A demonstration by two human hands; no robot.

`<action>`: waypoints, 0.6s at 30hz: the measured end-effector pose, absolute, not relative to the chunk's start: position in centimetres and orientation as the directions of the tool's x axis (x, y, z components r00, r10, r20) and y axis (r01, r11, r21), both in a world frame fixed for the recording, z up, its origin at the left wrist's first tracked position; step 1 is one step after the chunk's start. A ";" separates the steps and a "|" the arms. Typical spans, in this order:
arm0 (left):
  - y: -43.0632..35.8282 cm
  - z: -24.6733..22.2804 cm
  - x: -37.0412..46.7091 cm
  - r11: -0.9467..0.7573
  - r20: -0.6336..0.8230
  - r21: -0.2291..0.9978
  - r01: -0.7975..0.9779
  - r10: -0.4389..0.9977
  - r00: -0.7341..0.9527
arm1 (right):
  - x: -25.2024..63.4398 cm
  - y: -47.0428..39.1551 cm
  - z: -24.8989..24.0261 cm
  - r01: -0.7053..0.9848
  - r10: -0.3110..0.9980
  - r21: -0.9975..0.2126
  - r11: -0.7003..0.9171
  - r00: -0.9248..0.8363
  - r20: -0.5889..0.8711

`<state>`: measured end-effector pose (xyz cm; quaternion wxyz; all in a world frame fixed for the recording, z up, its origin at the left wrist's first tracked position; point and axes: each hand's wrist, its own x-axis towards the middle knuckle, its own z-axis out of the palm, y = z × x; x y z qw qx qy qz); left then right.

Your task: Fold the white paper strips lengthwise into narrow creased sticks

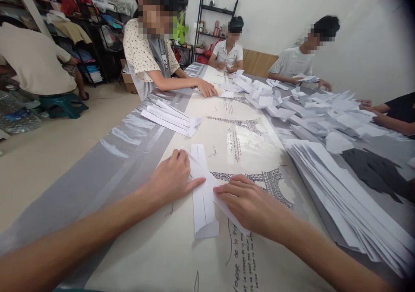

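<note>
A white paper strip [203, 205] lies lengthwise before me on the printed tablecloth, with its near end folded over. Another white paper piece crosses it at a slant, forming an X. My left hand [173, 173] has its fingers curled over the far left end of the slanting paper, and its thumb rests on the crossing. At the near right end, my right hand [243, 199] has its fingers pressed together on the same paper. What lies under both palms is hidden.
A stack of long white paper sheets [343, 201] lies at right, near dark cloth [372, 169]. Behind it spreads a heap of folded papers [311, 106]. Several folded strips [170, 117] lie at the far left. Other people sit or stand around the table; one person's hand [207, 88] works on paper.
</note>
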<state>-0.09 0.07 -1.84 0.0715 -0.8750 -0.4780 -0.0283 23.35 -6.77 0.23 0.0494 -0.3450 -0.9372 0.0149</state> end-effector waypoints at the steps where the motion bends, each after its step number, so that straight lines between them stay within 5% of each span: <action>1: 0.0 -1.9 -0.1 -0.533 0.122 -0.104 0.839 0.831 0.543 | 22.6 -6.3 0.1 0.656 0.654 -0.002 0.755 -0.752 0.081; 5: -0.1 -2.1 -0.1 -0.531 0.155 -0.127 0.838 0.824 0.546 | 20.5 -4.8 -1.4 0.672 0.644 0.163 0.722 -0.739 0.198; 18: -0.2 -3.0 -0.3 -0.528 0.185 -0.159 0.834 0.814 0.550 | 20.3 -5.4 -2.8 0.748 0.719 0.094 0.656 -0.658 0.224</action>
